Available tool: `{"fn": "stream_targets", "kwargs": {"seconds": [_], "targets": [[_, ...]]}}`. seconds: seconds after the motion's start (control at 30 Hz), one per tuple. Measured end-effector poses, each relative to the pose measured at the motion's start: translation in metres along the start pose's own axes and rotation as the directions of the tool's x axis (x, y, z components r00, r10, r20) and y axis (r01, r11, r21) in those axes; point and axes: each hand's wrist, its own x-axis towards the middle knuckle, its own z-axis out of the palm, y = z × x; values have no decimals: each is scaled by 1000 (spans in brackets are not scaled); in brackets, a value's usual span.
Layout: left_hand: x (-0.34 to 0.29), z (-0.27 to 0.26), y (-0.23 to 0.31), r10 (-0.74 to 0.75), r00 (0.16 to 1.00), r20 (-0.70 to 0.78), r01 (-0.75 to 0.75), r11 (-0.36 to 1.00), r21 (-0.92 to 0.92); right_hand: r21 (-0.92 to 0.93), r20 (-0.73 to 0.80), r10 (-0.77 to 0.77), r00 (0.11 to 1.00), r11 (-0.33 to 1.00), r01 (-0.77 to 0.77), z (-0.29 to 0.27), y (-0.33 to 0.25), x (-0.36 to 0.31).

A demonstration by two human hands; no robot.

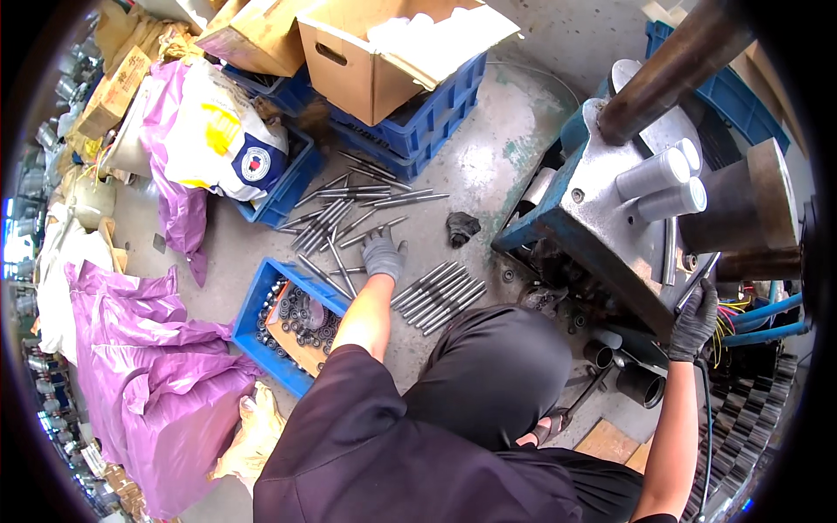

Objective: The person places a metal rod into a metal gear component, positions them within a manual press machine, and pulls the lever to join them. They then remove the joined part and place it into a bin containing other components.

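Note:
My left hand [384, 254], in a grey glove, reaches down to the floor with its fingers apart. Its fingertips are at a metal shaft [359, 237] on the edge of a loose pile of shafts [324, 223]. Closer to my knee, several more shafts [438, 296] lie side by side in a slanted row. On the far right, my right hand [694, 324], also gloved, is closed around the lower end of a slim metal rod [700, 281] beside the machine. The glove hides part of its grip.
A blue crate [247, 324] with bearings stands left of my left arm. The heavy metal machine [602, 196] carries several grey cylinders [654, 174]. Blue crates [410, 150] and a cardboard box [349, 74] are stacked at the back. Purple sacking [148, 366] lies left. A black lump [462, 228] sits mid-floor.

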Motion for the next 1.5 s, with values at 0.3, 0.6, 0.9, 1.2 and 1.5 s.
{"fn": "stream_targets", "kwargs": {"seconds": [0.3, 0.6, 0.9, 1.2, 1.5], "targets": [[-13, -10, -60, -644, 759, -98, 597, 748, -289, -25, -3, -12, 1000, 1000, 12, 0, 5, 1], [7, 17, -89, -297, 955, -8, 297, 954, 30, 30, -12, -45, 999, 999, 46, 3, -6, 7], [-51, -25, -9, 224, 957, 185, -257, 950, 180, -4, -29, -31, 999, 1000, 31, 0, 0, 1], [-56, 21, -6, 317, 919, 235, -358, 920, 161, -19, -45, -59, 997, 998, 58, 1, -12, 4], [-80, 23, 24, 384, 914, 130, -389, 921, 16, -33, -63, -84, 994, 996, 82, 1, -12, 3]]}}
